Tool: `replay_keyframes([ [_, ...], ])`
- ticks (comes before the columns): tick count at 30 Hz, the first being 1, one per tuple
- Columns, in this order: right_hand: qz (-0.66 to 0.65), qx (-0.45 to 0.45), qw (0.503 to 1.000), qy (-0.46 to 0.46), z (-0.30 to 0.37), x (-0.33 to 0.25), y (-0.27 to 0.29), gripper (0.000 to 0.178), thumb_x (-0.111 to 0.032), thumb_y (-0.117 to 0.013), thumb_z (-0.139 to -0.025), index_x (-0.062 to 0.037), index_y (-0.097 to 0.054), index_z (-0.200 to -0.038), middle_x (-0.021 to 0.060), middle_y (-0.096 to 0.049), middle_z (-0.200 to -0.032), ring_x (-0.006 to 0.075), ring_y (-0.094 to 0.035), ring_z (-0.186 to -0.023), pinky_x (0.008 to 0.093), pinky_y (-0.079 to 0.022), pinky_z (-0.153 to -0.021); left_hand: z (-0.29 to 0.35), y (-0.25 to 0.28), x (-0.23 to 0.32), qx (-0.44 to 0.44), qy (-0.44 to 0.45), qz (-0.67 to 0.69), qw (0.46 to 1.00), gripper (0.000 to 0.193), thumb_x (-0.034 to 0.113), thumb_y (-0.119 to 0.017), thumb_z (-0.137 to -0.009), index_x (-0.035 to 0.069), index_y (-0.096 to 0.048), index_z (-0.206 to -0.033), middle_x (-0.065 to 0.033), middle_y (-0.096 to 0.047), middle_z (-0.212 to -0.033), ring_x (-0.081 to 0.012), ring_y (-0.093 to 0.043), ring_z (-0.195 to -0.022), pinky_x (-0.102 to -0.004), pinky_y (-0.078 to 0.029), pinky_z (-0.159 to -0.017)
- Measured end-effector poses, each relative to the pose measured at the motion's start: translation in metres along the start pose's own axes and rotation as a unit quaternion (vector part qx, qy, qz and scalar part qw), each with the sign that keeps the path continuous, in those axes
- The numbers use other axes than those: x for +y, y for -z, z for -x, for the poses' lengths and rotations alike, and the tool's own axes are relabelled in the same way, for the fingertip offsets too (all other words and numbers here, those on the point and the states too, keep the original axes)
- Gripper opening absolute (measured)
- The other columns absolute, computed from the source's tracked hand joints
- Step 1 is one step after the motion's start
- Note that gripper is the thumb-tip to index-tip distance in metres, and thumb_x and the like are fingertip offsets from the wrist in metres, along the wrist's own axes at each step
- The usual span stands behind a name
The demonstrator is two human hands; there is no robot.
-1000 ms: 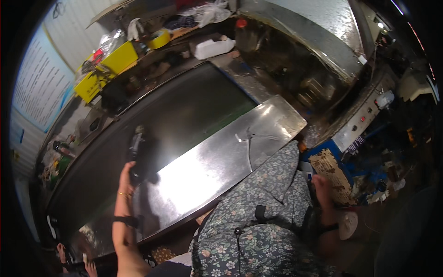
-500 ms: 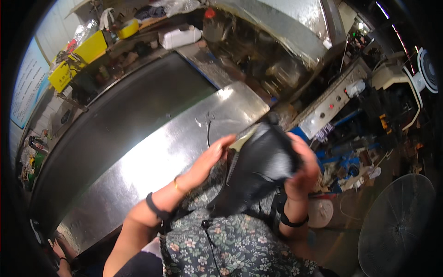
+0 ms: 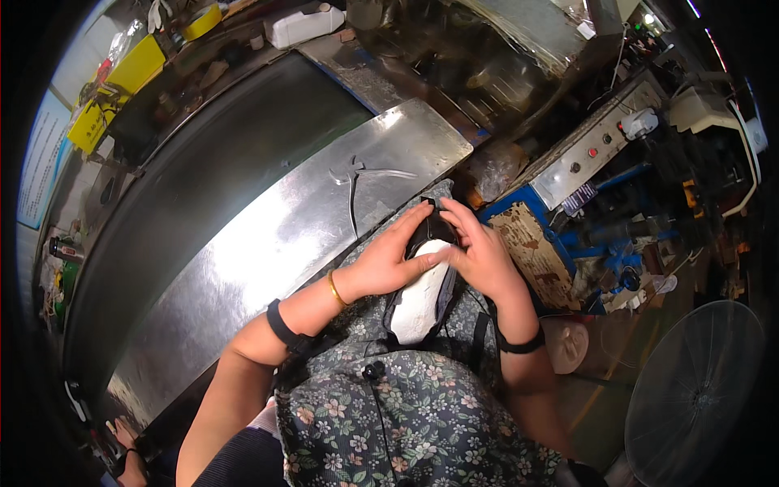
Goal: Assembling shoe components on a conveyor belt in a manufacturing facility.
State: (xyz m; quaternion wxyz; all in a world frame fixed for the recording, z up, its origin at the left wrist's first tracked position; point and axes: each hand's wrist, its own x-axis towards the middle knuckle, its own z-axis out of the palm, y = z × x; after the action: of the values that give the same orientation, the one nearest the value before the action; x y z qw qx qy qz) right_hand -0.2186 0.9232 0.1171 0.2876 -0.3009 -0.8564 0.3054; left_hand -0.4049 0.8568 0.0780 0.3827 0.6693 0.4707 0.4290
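Observation:
A dark shoe upper with a white insole board (image 3: 418, 304) facing up lies over my lap, its outer end pointing away from me. My left hand (image 3: 391, 258) wraps the left side of the far end, thumb pressed on the white board. On the opposite side my right hand (image 3: 484, 258) grips the same end, its thumb meeting the left one. The far tip is partly hidden between my fingers. Just past my left hand, a pair of metal pincers (image 3: 353, 185) lies with handles spread on the shiny metal bench plate (image 3: 284, 235).
Beyond the plate runs a dark conveyor belt (image 3: 235, 162). A white plastic jug (image 3: 304, 26) and yellow bins (image 3: 134, 65) stand behind it. At right are a control panel with buttons (image 3: 592, 150) and a round fan guard (image 3: 694, 394). Another person's hand (image 3: 123, 434) shows at lower left.
The dark shoe upper has been turned and lowered, so its white underside now faces up. Both hands have come together around its far end. The pincers are now uncovered.

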Motion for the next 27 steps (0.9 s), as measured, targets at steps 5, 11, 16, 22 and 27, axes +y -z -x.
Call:
replay_keyframes([
  [5,0.058,0.013,0.998,0.007,0.023,-0.006,-0.004,0.056,-0.027,-0.074,-0.083,-0.0028,-0.055,-0.129,0.0171,-0.061,-0.126,0.035,-0.061,-0.104,0.0408,-0.049,-0.089,0.007,0.01,0.004,-0.035,-0.015,-0.004,0.999,0.073,0.016,-0.066,-0.09,-0.001,-0.025,-0.149,-0.0231,-0.028,-0.154,-0.0329,-0.027,-0.144,-0.0396,-0.024,-0.117],
  [11,0.064,0.081,0.989,0.107,0.023,0.0,-0.009,0.037,-0.005,-0.07,-0.082,0.0015,-0.061,-0.118,0.0201,-0.066,-0.115,0.0351,-0.067,-0.093,0.0378,-0.054,-0.079,0.013,0.027,0.022,-0.055,-0.015,-0.064,0.996,0.073,0.016,-0.068,-0.087,0.003,-0.031,-0.148,-0.0195,-0.028,-0.155,-0.036,-0.022,-0.146,-0.0435,-0.02,-0.118],
  [16,0.025,0.262,0.964,0.039,0.01,0.017,-0.04,0.015,0.003,-0.06,-0.089,0.0015,-0.064,-0.103,0.0173,-0.07,-0.102,0.0315,-0.07,-0.089,0.0361,-0.056,-0.076,-0.01,0.006,0.014,0.032,-0.035,-0.053,0.997,0.069,0.015,-0.07,-0.084,0.004,-0.039,-0.145,-0.0179,-0.032,-0.154,-0.0363,-0.022,-0.146,-0.0437,-0.02,-0.118],
  [22,-0.115,0.03,0.992,-0.049,0.002,0.009,-0.02,0.048,-0.012,-0.067,-0.087,0.0007,-0.053,-0.13,0.0206,-0.059,-0.13,0.0337,-0.056,-0.122,0.0382,-0.044,-0.102,-0.007,0.007,0.005,0.044,0.074,0.058,0.995,0.088,0.02,-0.08,-0.076,0.004,-0.032,-0.148,-0.0292,-0.025,-0.153,-0.0381,-0.022,-0.146,-0.0427,-0.023,-0.116],
  [27,-0.162,-0.046,0.984,-0.058,0.006,0.016,-0.024,0.053,-0.014,-0.066,-0.087,0.0014,-0.049,-0.134,0.0239,-0.056,-0.132,0.0373,-0.055,-0.122,0.0396,-0.045,-0.101,0.01,-0.008,-0.012,0.064,0.046,0.011,0.997,0.094,0.011,-0.082,-0.073,0.002,-0.027,-0.148,-0.0318,-0.019,-0.154,-0.0402,-0.021,-0.145,-0.0428,-0.023,-0.116],
])
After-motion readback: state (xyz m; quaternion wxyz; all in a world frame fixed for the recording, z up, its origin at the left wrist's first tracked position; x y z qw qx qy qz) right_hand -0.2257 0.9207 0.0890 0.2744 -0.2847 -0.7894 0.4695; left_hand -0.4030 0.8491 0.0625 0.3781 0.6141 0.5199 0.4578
